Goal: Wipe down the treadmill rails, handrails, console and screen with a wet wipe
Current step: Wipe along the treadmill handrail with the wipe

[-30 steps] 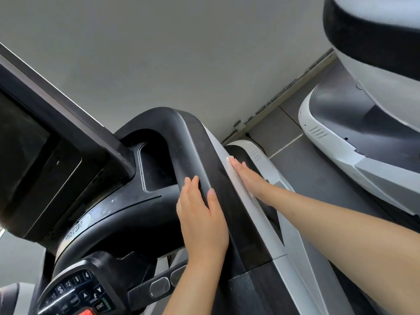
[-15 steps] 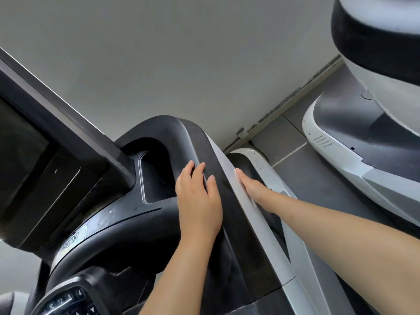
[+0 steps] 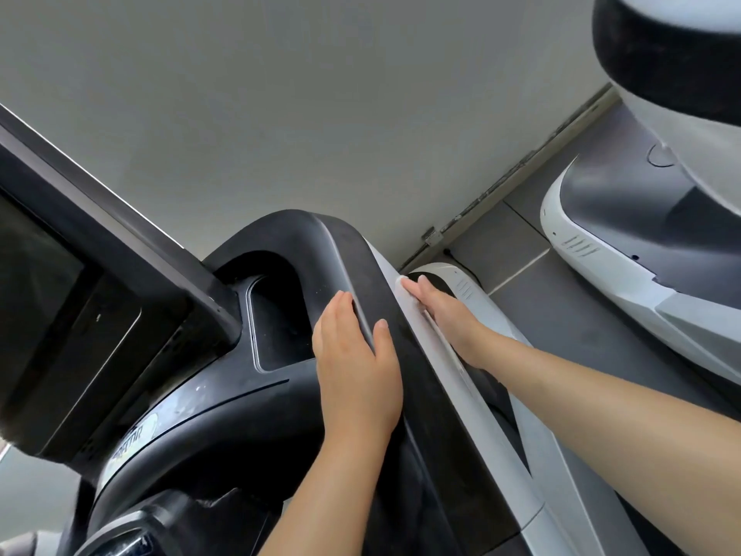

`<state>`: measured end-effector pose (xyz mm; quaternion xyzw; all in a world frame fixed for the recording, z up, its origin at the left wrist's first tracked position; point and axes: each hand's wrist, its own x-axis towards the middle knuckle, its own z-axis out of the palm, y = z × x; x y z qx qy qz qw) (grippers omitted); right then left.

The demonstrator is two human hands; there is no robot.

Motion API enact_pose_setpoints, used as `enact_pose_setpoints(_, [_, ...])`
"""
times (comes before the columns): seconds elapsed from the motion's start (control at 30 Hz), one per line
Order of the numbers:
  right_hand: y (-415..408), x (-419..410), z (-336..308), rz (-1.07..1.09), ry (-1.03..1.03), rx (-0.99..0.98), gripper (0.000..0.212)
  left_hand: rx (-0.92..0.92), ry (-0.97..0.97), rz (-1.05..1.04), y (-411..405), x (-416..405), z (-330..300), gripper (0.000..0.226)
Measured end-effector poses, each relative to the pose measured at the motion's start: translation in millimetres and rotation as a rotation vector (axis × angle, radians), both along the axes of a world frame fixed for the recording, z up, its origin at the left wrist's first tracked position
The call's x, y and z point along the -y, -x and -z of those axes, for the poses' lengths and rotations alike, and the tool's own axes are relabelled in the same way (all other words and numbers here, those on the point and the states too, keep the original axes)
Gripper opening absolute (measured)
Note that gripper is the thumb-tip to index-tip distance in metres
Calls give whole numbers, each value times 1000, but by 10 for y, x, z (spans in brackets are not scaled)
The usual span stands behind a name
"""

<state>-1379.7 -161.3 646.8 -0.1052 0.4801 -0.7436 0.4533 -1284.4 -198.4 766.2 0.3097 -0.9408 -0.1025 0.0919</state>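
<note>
Head view looked down at my left hand (image 3: pixel 357 379), which lay flat with straight fingers on the black handrail (image 3: pixel 385 311) of the treadmill, thumb on the rail's top face. My right hand (image 3: pixel 449 315) reached along the far right side of that rail, fingers straight, pressing a white wet wipe (image 3: pixel 405 284) against the pale side strip (image 3: pixel 473 395). Only the wipe's tip showed past my fingertips. The dark screen (image 3: pixel 36 282) sat at left, the console (image 3: pixel 224 411) near my left wrist.
</note>
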Motion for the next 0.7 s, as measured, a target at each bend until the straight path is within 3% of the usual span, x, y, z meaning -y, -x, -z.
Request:
enact_pose_setpoints(0.07, [-125, -139, -134, -26, 83, -35, 34, 3, 1, -1, -9, -8, -4, 49])
enact_pose_setpoints(0.17, [-213, -141, -38, -73, 112, -52, 46, 5, -4, -7, -6, -26, -1, 49])
enact_pose_setpoints(0.33, [91, 151, 248, -121, -147, -35, 65, -8, 3, -4, -14, -14, 10, 49])
enact_pose_setpoints(0.47, [301, 487, 357, -102, -199, 13, 62, -25, 2, 8, -13, 3, 15, 49])
enact_pose_setpoints(0.7, [449, 546, 40, 16, 28, -18, 49, -13, 2, 3, -11, -4, 8, 47])
